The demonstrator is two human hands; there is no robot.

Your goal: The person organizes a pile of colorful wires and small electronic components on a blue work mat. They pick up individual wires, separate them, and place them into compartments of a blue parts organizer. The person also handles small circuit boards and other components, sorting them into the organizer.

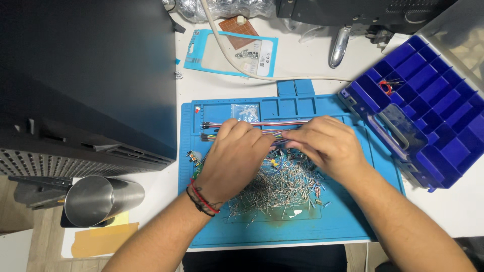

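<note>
Two hands, left hand [233, 156] and right hand [325, 143], pinch a bundle of coloured wires [275, 133] with closed fingertips above scattered parts [280, 189] on the blue mat [348, 216].

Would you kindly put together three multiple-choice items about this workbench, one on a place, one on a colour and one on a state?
1. Where does the pile of loose small metal-legged parts lie?
A. on the blue work mat
B. inside the organiser case
C. in the steel cup

2. What colour is the compartment organiser case on the right?
A. red
B. dark blue
C. yellow

3. How does the steel cup stand?
A. upright
B. upside down
C. lying on its side

Answers: 1 A, the pile spreads over the mat below the left hand and right hand, whose fingers pinch a ribbon of multicoloured jumper wires. 2 B, its dividers are dark blue. 3 C, its open mouth faces sideways.
</note>
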